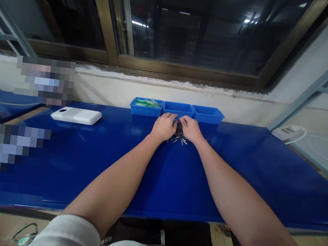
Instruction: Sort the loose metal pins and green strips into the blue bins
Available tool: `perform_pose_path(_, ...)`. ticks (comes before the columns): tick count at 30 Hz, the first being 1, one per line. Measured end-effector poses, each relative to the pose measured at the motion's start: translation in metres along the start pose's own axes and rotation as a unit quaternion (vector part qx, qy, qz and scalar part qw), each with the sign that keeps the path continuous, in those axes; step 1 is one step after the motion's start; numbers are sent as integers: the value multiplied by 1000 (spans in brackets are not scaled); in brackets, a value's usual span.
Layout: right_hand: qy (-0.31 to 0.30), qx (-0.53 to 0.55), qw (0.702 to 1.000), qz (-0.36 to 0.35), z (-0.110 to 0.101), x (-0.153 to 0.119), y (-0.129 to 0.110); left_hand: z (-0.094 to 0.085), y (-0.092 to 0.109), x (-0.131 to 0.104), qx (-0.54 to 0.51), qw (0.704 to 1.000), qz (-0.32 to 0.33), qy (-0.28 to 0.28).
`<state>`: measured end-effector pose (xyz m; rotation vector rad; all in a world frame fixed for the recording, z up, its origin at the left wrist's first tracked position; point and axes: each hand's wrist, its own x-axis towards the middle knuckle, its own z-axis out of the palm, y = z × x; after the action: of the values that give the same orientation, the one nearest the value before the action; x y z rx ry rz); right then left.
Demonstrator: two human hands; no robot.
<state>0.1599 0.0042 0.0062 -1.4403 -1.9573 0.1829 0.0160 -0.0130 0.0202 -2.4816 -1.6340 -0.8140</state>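
Note:
A small pile of slim, shiny metal pieces (pixel 181 137), pin- or screw-like, lies on the blue tabletop (pixel 175 180). My left hand (pixel 165 127) is at the pile's left side, fingers curled inward and closed. From the right, my right hand (pixel 191 128) meets it, thumb and fingers bent together over the far edge of the pile. The fingertips of both hands nearly touch; whatever they pinch is too small to make out. Just behind the hands stand three blue bins in a row: the left bin (pixel 145 112), the middle bin (pixel 177 108) and the right bin (pixel 208 117).
Green and white packets (pixel 147 102) fill the left bin. A white oblong device (pixel 76 115) rests on the table to the left. At the right edge sits a white power strip (pixel 287 132) with a cable. A wall and window (pixel 193 31) rise behind the table.

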Motion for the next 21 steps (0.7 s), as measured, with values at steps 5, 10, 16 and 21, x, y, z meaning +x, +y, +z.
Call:
perform_pose_path(5, -7, -3, 1000, -11, -2, 0, -1, 1, -1, 1, -28, 999, 38, -12)
perform_pose_path(10, 22, 53, 998, -12, 0, 0, 5, 2, -5, 1, -27, 999, 40, 6)
perform_pose_path(16, 28, 98, 995, -21, 3, 1, 7, -2, 0, -1, 15, 1000, 4, -20)
perform_pose_path(21, 30, 140, 990, -2, 2, 3, 6, -3, 3, -1, 23, 999, -13, -45)
